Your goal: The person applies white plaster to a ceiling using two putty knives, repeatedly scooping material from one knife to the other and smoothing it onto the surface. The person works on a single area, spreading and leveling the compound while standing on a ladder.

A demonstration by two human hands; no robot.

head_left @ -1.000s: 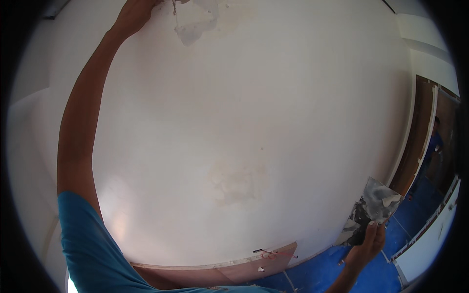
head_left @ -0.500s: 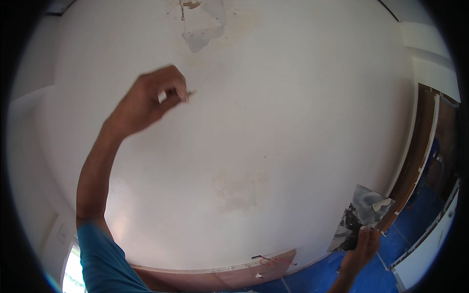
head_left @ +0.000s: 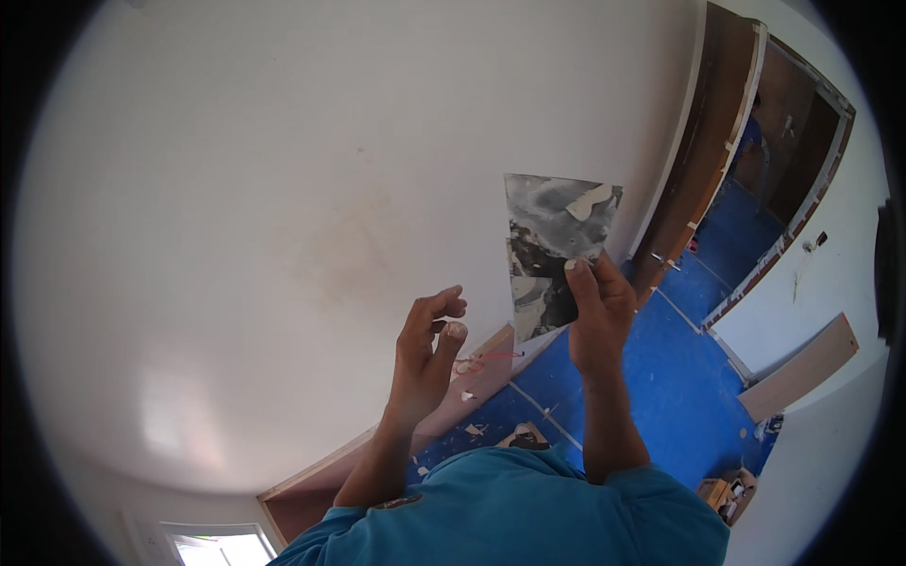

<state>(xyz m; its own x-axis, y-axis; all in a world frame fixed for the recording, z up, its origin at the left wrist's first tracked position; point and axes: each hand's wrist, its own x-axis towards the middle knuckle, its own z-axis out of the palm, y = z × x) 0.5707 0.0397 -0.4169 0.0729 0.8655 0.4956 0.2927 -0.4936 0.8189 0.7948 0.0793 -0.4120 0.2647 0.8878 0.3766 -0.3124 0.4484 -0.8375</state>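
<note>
My right hand grips a flat, dark metal plate by its edge, thumb on the near face. Grey and pale putty-like smears cover the plate, with a thicker pale lump near its upper right corner. Left of it, my left hand is raised with curled fingers and the thumb apart from them. Whitish residue coats that thumb's tip, and I see nothing held there. Beyond both hands stands a white wall with a faint beige patch.
A wooden ledge with red wires runs along the wall's foot. Blue covering lies on the floor, with scraps near the ledge. At right are a brown door, a leaning board and a box. A person is through the doorway.
The view has swung right and down. My left hand has come down from the wall to beside the plate; the small thing at its fingertips no longer shows. The plate is now raised before me.
</note>
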